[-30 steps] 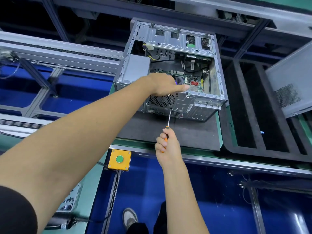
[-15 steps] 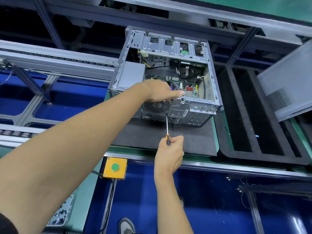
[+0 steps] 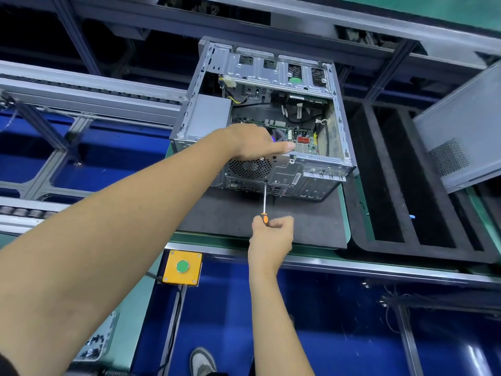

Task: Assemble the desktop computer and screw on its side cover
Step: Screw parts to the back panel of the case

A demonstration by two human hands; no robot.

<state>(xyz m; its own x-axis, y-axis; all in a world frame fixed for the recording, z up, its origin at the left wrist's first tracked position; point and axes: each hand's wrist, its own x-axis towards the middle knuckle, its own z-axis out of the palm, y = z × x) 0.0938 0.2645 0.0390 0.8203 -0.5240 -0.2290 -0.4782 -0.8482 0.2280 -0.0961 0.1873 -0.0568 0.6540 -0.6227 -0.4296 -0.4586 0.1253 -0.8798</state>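
side cover (image 3: pixel 461 128): cut by right edge | screwdriver (image 3: pixel 264 199) handle: mostly hidden in right hand (image 3: pixel 271 234)

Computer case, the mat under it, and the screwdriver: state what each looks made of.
Computer case: bare sheet metal, probably steel; matte silver with stamped slots and punched fan holes.
Mat: dark grey, dull and lint-flecked, likely foam or rubber; uncertain.
Screwdriver: thin shiny metal shaft; the orange and black part showing above the right hand looks like plastic or rubber.
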